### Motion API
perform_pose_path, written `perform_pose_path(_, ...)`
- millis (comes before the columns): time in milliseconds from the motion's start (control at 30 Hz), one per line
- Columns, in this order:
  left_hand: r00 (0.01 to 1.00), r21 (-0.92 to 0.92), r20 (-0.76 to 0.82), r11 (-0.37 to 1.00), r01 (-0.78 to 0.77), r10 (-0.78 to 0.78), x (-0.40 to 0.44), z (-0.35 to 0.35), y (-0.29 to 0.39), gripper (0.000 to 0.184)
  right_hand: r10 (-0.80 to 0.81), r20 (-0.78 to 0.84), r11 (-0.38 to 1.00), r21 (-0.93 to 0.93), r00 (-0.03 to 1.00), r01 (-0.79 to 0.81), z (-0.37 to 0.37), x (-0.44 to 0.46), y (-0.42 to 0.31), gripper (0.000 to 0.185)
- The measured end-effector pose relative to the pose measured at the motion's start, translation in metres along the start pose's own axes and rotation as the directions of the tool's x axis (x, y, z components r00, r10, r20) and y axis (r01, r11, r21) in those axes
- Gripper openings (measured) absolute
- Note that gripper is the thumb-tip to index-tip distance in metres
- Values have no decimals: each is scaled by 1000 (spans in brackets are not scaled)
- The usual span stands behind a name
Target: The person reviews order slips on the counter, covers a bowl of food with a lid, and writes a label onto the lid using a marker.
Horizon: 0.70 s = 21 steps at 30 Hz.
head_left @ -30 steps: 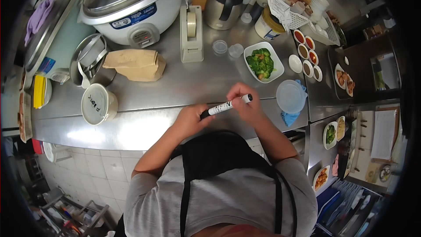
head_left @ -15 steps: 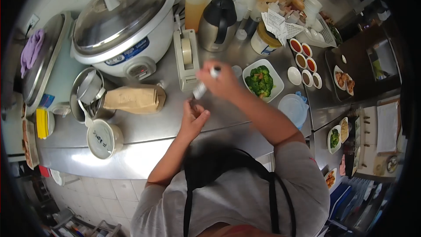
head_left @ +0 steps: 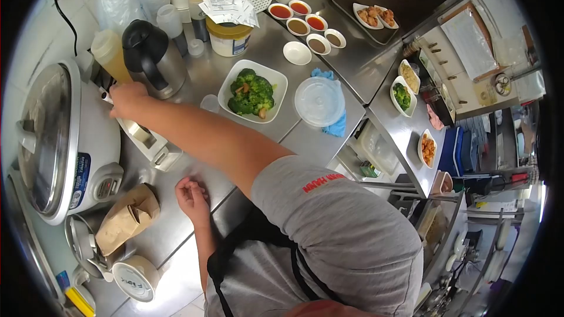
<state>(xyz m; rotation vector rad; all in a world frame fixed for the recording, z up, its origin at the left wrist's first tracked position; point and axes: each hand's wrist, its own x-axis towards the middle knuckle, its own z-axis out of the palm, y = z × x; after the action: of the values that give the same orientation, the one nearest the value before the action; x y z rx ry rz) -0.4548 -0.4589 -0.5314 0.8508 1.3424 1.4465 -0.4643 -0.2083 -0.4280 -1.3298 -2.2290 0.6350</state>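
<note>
My right hand [head_left: 128,101] reaches to the far end of the tape dispenser [head_left: 154,147], closed around a marker [head_left: 106,97] whose white and dark end sticks out on the left. Beside that hand stand the steel thermos jug [head_left: 170,70] and a bottle of yellowish liquid [head_left: 110,53]. My left hand [head_left: 192,201] hovers low over the steel counter, its fingers curled in, with nothing visible in them. Nearest to it are the tape dispenser and a folded brown paper bag [head_left: 126,220]. My forearm covers part of the counter between.
A rice cooker [head_left: 97,141] stands at left, with a lidded tub [head_left: 136,279] below it. A bowl of broccoli [head_left: 254,95], a plastic-lidded container [head_left: 320,101] on a blue cloth and several sauce dishes [head_left: 298,26] sit beyond my arm. A tray [head_left: 382,34] bears food dishes.
My right hand has moved from above my left hand to beyond the tape dispenser, with the marker in it. The two hands are now apart. The view has turned toward the right.
</note>
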Motion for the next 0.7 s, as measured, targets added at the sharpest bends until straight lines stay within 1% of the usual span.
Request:
perform_pose_path(33,1000,8,-8,1000,-1,1,0,-1,-1,19,11,-11,1000,6,1000,-11,-3,-8,-2,36)
perform_pose_path(133,1000,9,-18,1000,-22,22,2,-2,-3,17,-29,-74,997,65,997,34,-22,-39,-2,31)
perform_pose_path(200,999,-19,-22,999,-30,30,1,-3,-2,15,-156,-229,949,234,961,210,-40,-74,3,27)
perform_pose_path(267,1000,-75,-18,997,-25,23,0,1,1,14,-120,34,959,261,992,107,-82,-114,1,27)
perform_pose_path(367,1000,-66,-6,997,-30,29,1,-1,-3,13,-195,-174,916,320,965,243,-99,-165,28,29)
perform_pose_path(400,999,21,-16,999,-45,45,1,-1,-2,11,-125,-213,911,363,969,197,-112,-181,38,28)
perform_pose_path(433,999,49,-27,998,-38,40,0,0,-2,11,-61,-246,897,411,967,161,-124,-198,45,27)
perform_pose_path(500,997,104,-71,994,-37,44,1,1,2,10,73,-295,870,485,953,84,-142,-228,62,24)
perform_pose_path(533,996,74,-82,997,-15,21,0,2,2,8,143,-309,859,511,940,38,-148,-241,79,21)
perform_pose_path(567,998,77,-60,997,-4,8,-2,2,1,7,-62,-486,955,226,872,194,-145,-253,107,16)
perform_pose_path(600,998,72,-54,997,-11,15,-1,1,-1,7,160,-311,862,507,937,21,-176,-278,103,10)
perform_pose_path(633,998,65,-59,998,-26,30,1,0,0,7,245,-372,842,539,895,-7,-171,-296,131,10)
perform_pose_path(667,997,68,-65,997,-25,30,1,0,2,6,234,-392,959,245,890,-144,-182,-314,147,15)
perform_pose_path(700,997,70,-68,997,-19,23,1,2,2,6,238,-416,971,123,878,-205,-187,-337,173,32)
